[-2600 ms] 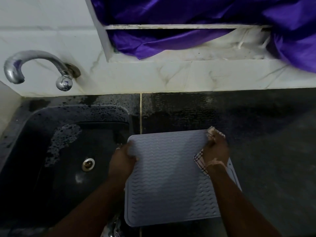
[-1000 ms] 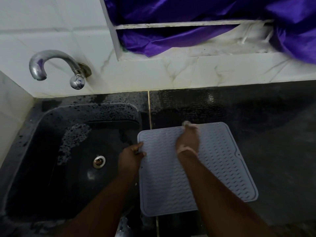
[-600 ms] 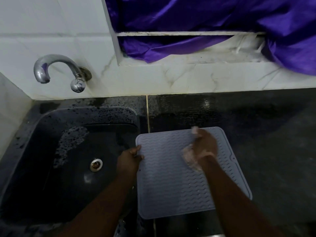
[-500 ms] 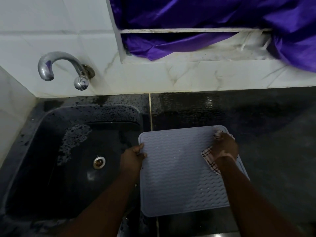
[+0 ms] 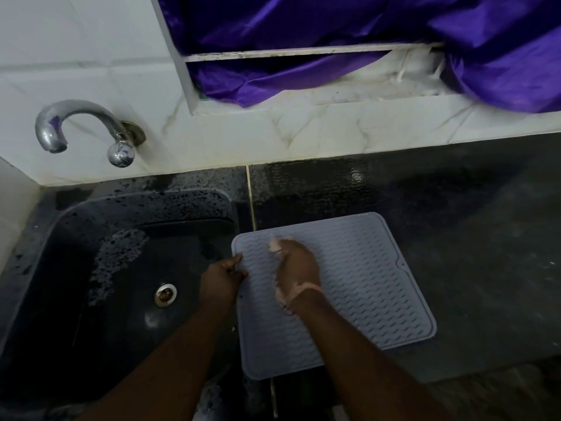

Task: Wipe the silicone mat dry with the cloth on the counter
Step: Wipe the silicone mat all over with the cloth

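Silicone mat (image 5: 358, 287), grey, wavy-ribbed, is lying on dark stone surface (image 5: 470, 238) w/ left edge over black sink (image 5: 91, 268). Right hand (image 5: 299, 265), clamped on pale checked cloth (image 5: 277, 245), is sweeping back from 3 o'clock edge to 10 o'clock corner; left hand (image 5: 220, 278) is pinching 9 o'clock edge. Wiping prob. mid-way.

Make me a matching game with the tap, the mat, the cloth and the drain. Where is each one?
Things:
1. tap
2. mat
3. cloth
4. drain

Places:
A. under the right hand
B. flat on the dark counter, its edge held by the left hand
C. in the bottom of the sink
D. on the white tiled wall

Pairs: 1-D, 2-B, 3-A, 4-C
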